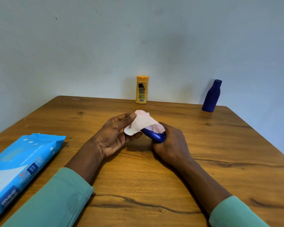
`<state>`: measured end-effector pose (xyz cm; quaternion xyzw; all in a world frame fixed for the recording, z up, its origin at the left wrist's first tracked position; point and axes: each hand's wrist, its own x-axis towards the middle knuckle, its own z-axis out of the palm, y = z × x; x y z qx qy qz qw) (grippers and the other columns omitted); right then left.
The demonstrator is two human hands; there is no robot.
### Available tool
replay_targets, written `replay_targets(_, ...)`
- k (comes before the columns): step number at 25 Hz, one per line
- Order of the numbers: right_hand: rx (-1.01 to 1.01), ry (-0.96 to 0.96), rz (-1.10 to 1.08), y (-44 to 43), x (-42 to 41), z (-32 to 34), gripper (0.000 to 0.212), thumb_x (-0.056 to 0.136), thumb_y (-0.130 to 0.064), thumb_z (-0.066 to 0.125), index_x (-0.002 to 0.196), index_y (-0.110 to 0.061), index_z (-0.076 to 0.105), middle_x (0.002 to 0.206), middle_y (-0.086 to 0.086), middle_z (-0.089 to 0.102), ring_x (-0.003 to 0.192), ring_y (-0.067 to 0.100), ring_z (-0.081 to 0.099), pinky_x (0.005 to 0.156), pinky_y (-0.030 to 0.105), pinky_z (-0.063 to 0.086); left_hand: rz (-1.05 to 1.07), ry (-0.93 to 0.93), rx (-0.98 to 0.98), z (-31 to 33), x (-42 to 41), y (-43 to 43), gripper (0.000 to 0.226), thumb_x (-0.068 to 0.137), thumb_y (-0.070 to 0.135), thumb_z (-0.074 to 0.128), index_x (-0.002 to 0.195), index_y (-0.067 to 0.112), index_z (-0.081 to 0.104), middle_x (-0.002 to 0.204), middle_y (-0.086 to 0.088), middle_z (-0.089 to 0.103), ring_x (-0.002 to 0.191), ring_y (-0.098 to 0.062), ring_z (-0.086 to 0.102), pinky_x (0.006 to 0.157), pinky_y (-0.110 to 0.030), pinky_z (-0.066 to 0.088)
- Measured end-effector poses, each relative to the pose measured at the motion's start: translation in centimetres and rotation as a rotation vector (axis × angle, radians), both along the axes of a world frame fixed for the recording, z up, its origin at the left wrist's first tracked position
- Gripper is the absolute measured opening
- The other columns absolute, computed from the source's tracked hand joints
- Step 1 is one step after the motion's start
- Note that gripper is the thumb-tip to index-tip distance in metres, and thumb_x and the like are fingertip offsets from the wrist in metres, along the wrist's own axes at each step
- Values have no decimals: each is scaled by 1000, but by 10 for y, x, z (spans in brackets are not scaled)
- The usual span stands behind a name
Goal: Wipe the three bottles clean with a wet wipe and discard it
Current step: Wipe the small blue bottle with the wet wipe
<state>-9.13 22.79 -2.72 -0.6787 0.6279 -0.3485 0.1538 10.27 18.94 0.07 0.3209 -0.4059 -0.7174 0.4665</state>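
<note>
My right hand point(170, 143) grips a small glossy blue bottle point(154, 136), held tilted above the middle of the wooden table point(138, 177). My left hand point(115, 136) pinches a white wet wipe point(142, 123) draped over the bottle's upper end, which it hides. A yellow bottle point(141, 89) stands upright at the table's far edge against the wall. A tall dark blue bottle point(212, 96) stands at the far right corner.
A blue pack of wet wipes point(20, 167) lies at the table's left front. A pale wall rises right behind the table's far edge. Teal sleeves cover both forearms.
</note>
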Motion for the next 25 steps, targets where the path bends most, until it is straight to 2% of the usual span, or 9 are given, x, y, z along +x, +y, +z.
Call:
replay_targets(2,-11,26,3,1,1,0,66,83,-16,79,145,-24,56,127,0,71,116,20,60,98,36,52,73,-69,-7,0,-5,0,38,82,27,72,114,8,76,92,-11,74,60,-11,64,61,-31,65)
replay_targets(4,-18,36,-13,1,1,0,66,82,-16,79,144,-25,58,123,0,73,114,20,61,96,36,52,105,-62,2,0,-7,0,40,80,28,73,114,7,75,90,-11,73,57,-9,59,58,-29,64)
replay_targets(8,-18,12,-58,1,2,-1,61,84,-13,77,142,-23,60,123,2,73,114,25,62,97,41,54,-27,24,18,-1,1,0,39,82,17,72,119,7,72,113,-15,78,94,-22,77,75,-38,67)
replay_targets(10,-35,22,-85,1,3,-2,56,83,-14,76,137,-22,63,118,3,73,109,25,63,91,39,54,-50,-9,-6,0,2,2,37,82,18,72,117,9,74,113,-12,79,98,-23,77,78,-39,65)
replay_targets(12,-39,35,-109,1,4,-3,53,82,-16,77,133,-20,64,116,4,73,105,24,63,88,38,54,8,-80,-29,3,-3,4,37,80,23,74,114,8,76,106,-11,78,89,-20,76,69,-36,66)
replay_targets(15,-25,84,-124,-3,5,-4,52,78,-19,78,128,-18,64,113,3,71,103,22,62,87,37,53,144,-120,-10,3,-11,3,42,82,29,76,113,2,74,86,-9,70,62,-12,61,51,-27,59)
replay_targets(19,-53,138,-123,-3,5,-3,52,78,-19,75,129,-21,65,112,2,71,103,23,60,82,34,48,176,-44,52,-2,-13,2,29,86,26,74,106,4,74,69,-3,66,49,-6,54,48,-24,58)
replay_targets(21,-61,103,-102,-2,4,-2,55,81,-19,74,135,-23,64,116,2,72,105,23,61,86,35,50,139,70,92,-2,-13,3,25,91,17,69,112,4,72,73,-7,72,52,-7,62,53,-26,62)
replay_targets(25,-54,27,-55,0,2,0,59,87,-21,76,143,-22,58,122,2,72,110,21,62,96,37,53,47,209,98,2,-8,7,35,79,10,69,113,5,70,95,-14,80,78,-19,79,66,-33,67)
